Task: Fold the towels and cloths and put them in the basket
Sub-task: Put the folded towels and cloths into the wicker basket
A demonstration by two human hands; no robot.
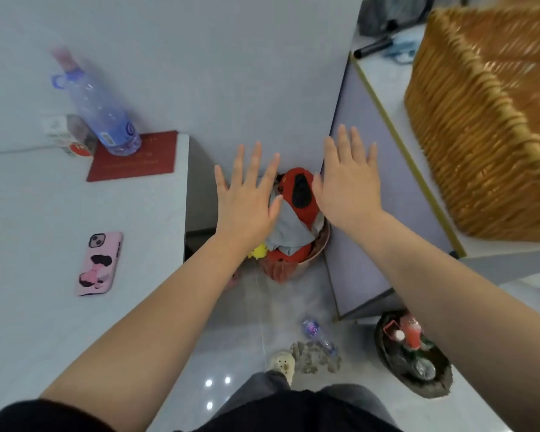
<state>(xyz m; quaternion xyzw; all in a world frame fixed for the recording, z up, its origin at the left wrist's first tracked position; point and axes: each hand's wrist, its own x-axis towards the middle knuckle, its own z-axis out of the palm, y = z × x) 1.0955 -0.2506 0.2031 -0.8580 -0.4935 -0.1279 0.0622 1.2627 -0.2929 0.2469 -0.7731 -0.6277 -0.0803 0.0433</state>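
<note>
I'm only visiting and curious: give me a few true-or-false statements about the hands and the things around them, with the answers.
1. The left hand and right hand are spread open, holding nothing. True.
2. The phone lies on the floor. False: it lies on the white table at the left.
3. The water bottle stands on a red booklet. True.
4. The cloths are heaped in the woven basket. False: they sit in a pinkish tub on the floor, under the hands.

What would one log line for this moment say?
left hand: open, holds nothing | right hand: open, holds nothing | cloths: heaped in pink tub on floor | wicker basket: on right table
</note>
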